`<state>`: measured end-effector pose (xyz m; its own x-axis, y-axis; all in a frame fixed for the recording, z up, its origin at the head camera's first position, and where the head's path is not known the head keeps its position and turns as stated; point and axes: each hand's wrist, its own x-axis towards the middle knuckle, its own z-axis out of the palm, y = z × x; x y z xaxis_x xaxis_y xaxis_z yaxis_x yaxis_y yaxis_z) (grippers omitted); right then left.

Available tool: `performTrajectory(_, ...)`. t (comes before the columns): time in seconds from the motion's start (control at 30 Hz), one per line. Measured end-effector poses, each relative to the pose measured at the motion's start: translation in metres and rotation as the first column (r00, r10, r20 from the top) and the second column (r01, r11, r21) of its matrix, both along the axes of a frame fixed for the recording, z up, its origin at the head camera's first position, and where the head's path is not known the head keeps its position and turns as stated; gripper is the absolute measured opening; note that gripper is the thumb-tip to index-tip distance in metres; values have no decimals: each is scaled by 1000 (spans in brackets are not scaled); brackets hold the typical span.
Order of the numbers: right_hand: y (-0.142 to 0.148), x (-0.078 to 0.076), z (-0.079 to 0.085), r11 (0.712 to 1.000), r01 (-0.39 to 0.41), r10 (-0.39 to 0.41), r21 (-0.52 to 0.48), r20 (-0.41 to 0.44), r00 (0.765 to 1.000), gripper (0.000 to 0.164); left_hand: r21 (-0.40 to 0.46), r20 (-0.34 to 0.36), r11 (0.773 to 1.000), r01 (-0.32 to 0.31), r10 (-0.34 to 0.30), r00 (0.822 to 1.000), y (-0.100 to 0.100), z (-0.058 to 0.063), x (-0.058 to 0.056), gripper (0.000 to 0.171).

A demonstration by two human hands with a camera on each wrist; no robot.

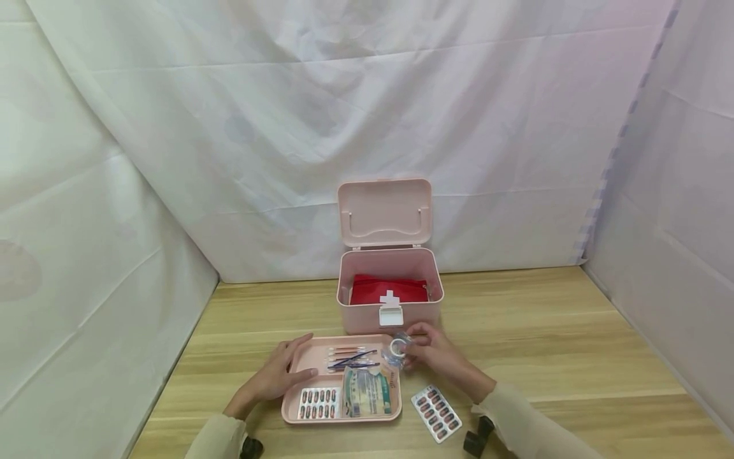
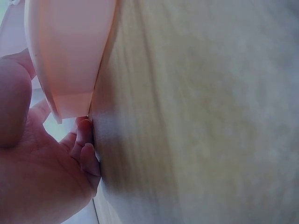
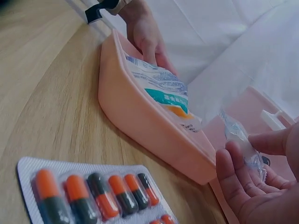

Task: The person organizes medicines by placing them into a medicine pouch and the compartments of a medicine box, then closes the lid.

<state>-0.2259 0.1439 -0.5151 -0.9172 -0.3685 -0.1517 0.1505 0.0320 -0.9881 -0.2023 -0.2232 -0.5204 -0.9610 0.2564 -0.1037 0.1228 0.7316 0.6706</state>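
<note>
My left hand holds the left side of a pink tray, the thumb over its rim and the other fingers by the outer corner. In my right hand a white ring-shaped roll in a clear wrapper is pinched above the tray's back right corner; the right wrist view shows the crinkled wrapper between thumb and fingers. Several cotton swabs and dark blue tweezers lie in the tray's back part. A capsule blister pack and a printed plastic packet occupy the front compartments.
Behind the tray stands a pink first-aid box, lid raised, with a red pouch inside. Another capsule blister pack lies on the wooden table right of the tray. White cloth hangs around the table.
</note>
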Motion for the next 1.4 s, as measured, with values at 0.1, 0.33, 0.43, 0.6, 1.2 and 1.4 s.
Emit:
performTrajectory(0.1,-7,-1,0,1000,-7,7,-11,5,1000,43,3,-1,1000,0,0,1000,0,-1,0,78)
performTrajectory(0.33,-22,-6,0,1000,-20,20,1,40,999,51,8,-4,1000,-4,4,1000,1,-1,0,79)
performTrajectory(0.43,-27,-9,-1,1000,-23,23,12,50,998,55,10,-5,1000,-4,4,1000,1,0,1,79)
performTrajectory(0.6,-36,-10,1,1000,-10,9,20,41,999,53,7,-3,1000,-6,6,1000,1,0,1,79)
performTrajectory(1.2,-55,-6,9,999,-14,14,48,-4,1000,27,-4,-20,1000,2,-2,1000,-1,-1,0,78)
performTrajectory(1.4,-56,-8,7,994,-21,19,107,20,1000,23,-5,1,1000,-6,6,1000,0,-1,-1,78)
